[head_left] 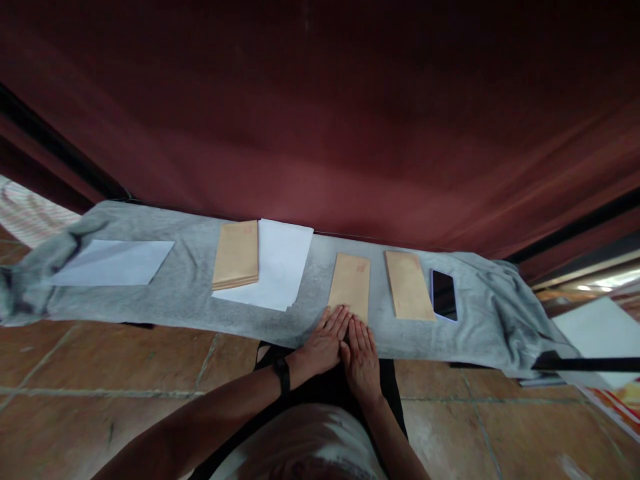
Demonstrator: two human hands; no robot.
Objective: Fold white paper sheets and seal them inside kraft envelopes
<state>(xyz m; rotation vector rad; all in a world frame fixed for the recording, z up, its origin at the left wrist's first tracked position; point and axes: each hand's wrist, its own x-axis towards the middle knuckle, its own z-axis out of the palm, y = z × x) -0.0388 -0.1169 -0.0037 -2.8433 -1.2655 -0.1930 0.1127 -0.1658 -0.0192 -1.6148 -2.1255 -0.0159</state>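
A brown paper envelope lies on the grey cloth in front of me. My left hand rests flat on its near end, fingers stretched out. Beside it, my right hand also lies flat, its fingertips on the same near edge. The palms cover that end of the envelope. To the right is another brown envelope, untouched. On the left, a stack of several brown envelopes sits partly over white paper sheets.
A phone lies right of the envelopes. Farther left is a white sheet. The grey cloth covers a narrow surface, with a dark red curtain behind it. White paper stands at the far right, near a black bar.
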